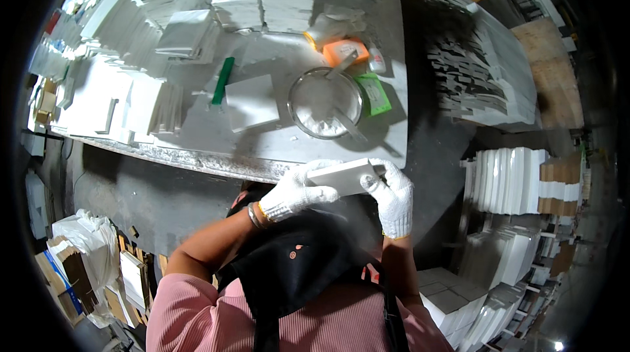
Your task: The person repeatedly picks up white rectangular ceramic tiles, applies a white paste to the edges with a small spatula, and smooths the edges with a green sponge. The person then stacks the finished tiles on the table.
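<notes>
Beside the pale grey tabletop (262,150), white-knit-gloved left hand (296,192) and right hand (394,196), partly curled, grip one white rectangular slab (342,178), handling apparently unfinished.

Smooth slab (346,178), knitted cloth gloves (292,196)

A ribbed pink short-sleeved top (184,309) lies beneath a black apron (279,280) with orange-red marks (293,255); white knitted gloves (281,204) — yellow-edged — cover left hand (295,192) and right hand (395,196); a pale bracelet (254,215) rings the left wrist
</notes>
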Tool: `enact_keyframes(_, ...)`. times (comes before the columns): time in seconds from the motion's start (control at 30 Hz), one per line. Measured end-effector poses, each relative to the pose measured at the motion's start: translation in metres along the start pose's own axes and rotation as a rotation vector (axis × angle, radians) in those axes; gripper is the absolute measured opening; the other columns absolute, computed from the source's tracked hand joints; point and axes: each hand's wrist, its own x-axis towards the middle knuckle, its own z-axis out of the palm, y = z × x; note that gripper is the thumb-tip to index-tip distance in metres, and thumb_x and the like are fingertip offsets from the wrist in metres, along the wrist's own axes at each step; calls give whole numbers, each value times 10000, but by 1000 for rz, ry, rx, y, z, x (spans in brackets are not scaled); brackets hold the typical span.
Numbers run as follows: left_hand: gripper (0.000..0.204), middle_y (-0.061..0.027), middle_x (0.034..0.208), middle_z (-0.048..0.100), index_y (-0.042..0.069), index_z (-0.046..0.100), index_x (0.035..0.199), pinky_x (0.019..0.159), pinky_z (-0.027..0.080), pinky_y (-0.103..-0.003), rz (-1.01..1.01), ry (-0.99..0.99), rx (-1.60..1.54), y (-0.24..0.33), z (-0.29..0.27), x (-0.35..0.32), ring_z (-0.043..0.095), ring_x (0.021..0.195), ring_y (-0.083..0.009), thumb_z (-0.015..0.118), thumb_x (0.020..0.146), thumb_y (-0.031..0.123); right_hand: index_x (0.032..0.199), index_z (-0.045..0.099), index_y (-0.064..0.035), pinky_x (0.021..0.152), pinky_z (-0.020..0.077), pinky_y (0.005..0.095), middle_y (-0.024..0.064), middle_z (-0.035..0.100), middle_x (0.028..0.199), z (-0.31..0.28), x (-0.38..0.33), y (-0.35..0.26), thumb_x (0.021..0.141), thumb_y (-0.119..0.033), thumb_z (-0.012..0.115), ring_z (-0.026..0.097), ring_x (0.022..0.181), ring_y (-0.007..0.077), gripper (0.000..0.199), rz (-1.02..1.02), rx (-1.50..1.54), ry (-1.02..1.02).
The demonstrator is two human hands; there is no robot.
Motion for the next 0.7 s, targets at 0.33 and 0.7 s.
enact_keyframes(0.33, 382, -26, 1099, 674, -1, 640, 1206, 892, 490, -262, 212, 275, -67, -9, -44, -8, 596, 994, -97, 753, 848, 65, 1144, 702, -75, 782, 518, 304, 83, 704, 1036, 15, 65, -19, 882, -171, 736, 672, 883, 180, 281, -476, -552, 120)
enact_keyframes(0.7, 451, -22, 1118, 672, 9, 629, 1240, 865, 492, -262, 200, 267, -148, 4, -49, 3, 602, 1002, -103, 793, 830, 99, 1184, 688, -105, 809, 547, 333, 109, 730, 1067, 20, 92, -3, 884, -197, 718, 713, 901, 245, 315, -233, -627, -108)
